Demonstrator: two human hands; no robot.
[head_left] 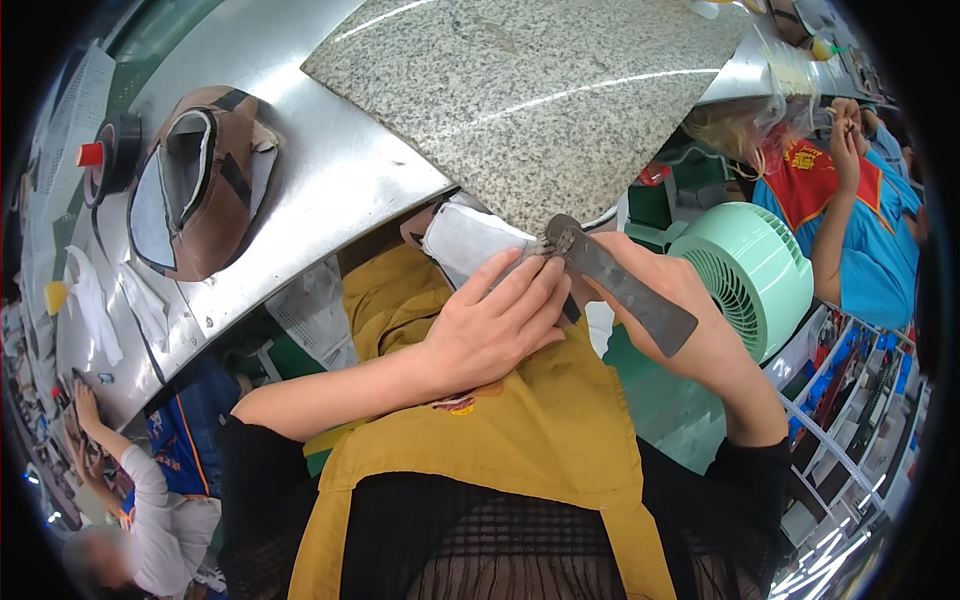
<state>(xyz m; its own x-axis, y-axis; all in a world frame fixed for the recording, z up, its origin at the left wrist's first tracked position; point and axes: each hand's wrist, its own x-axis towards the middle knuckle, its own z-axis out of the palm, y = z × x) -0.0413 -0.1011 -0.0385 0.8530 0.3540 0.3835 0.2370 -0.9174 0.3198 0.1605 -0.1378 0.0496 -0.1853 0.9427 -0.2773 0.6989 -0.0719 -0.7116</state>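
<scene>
My left hand grips a white and brown shoe upper over my lap, fingers pressed along its edge. My right hand holds grey metal pliers, whose jaws pinch the edge of the shoe upper just above my left fingers. Both hands meet in front of the edge of a speckled granite slab. I wear a mustard yellow apron under them.
A second brown shoe upper lies on the steel workbench at left, near a tape roll. A mint green fan stands at my right. One person works at far right, another at lower left.
</scene>
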